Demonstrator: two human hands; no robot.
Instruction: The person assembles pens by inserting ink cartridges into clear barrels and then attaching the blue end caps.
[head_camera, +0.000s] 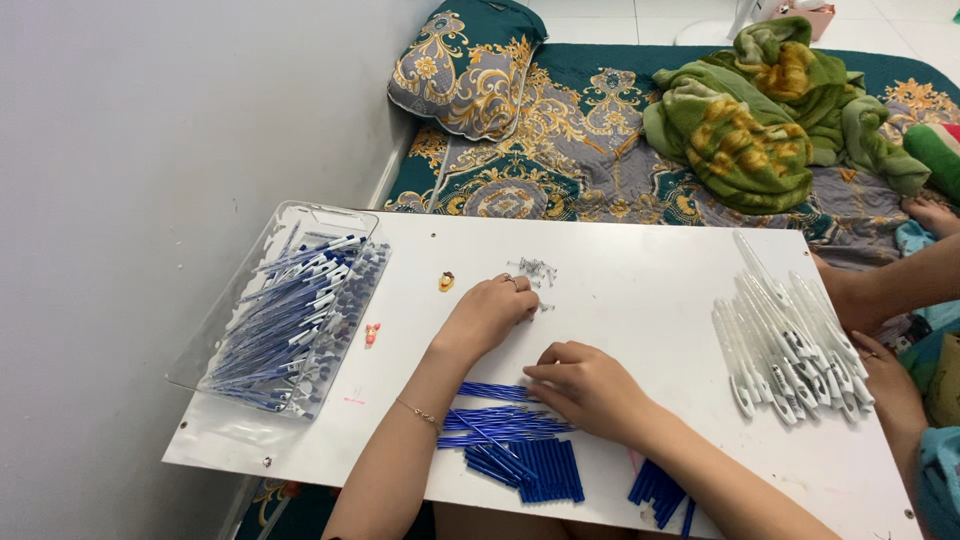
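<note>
The small metal springs (537, 269) lie in a loose heap on the white bench (640, 300), a little toward the far edge from the middle. The left hand (487, 312) rests palm down just beside them, its fingers curled together over one or two stray springs; whether it grips any cannot be told. The right hand (585, 385) lies palm down nearer the front edge, fingertips pressed on the blue pen barrels (510, 425) that spread in a fan toward the front edge. Both forearms come up over the front edge, the left wrist wearing a thin bracelet.

Between the springs and the right edge the bench surface is bare up to a pile of white pen caps (790, 345), where another person's hands (880, 370) sit. A clear tray of finished blue pens (290, 310) fills the left edge, overhanging it slightly.
</note>
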